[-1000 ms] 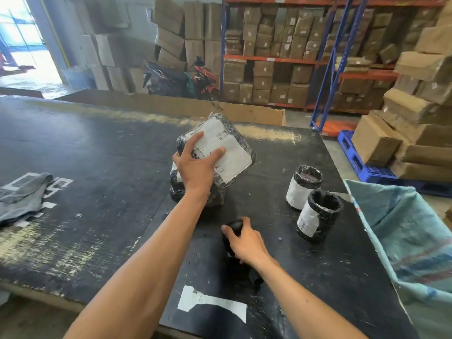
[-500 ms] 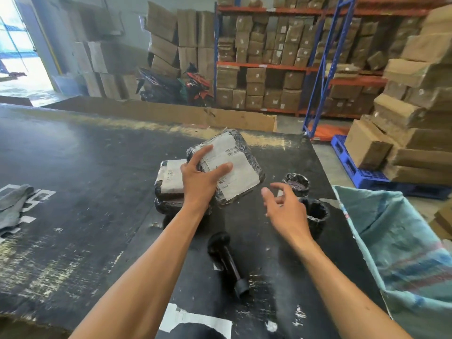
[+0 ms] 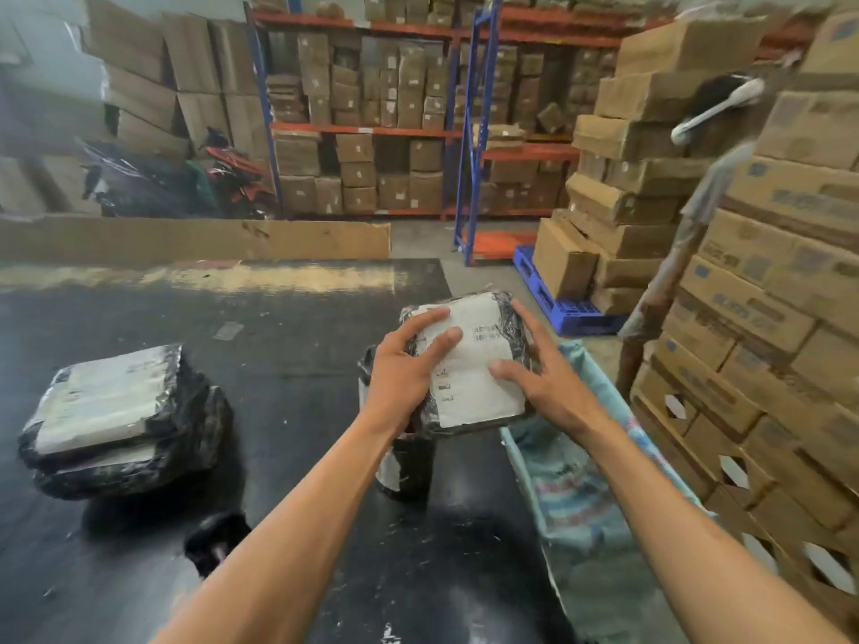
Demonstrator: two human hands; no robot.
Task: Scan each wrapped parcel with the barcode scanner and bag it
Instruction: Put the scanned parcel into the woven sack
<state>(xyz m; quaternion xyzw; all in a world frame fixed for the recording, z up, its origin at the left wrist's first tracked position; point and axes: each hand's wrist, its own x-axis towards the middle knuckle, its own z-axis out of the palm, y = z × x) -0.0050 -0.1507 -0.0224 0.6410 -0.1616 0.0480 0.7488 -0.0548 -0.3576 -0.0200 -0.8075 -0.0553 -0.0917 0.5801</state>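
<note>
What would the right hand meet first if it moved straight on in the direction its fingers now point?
The right hand points up and to the left, and its fingers already lie on the wrapped parcel that both hands hold. So it would press into the parcel's white label first. The left hand is probably next, though depth is unclear.

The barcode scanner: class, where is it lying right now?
In the head view, the barcode scanner lies on the black table at lower left, beside the left forearm and near the stacked parcels.
</note>
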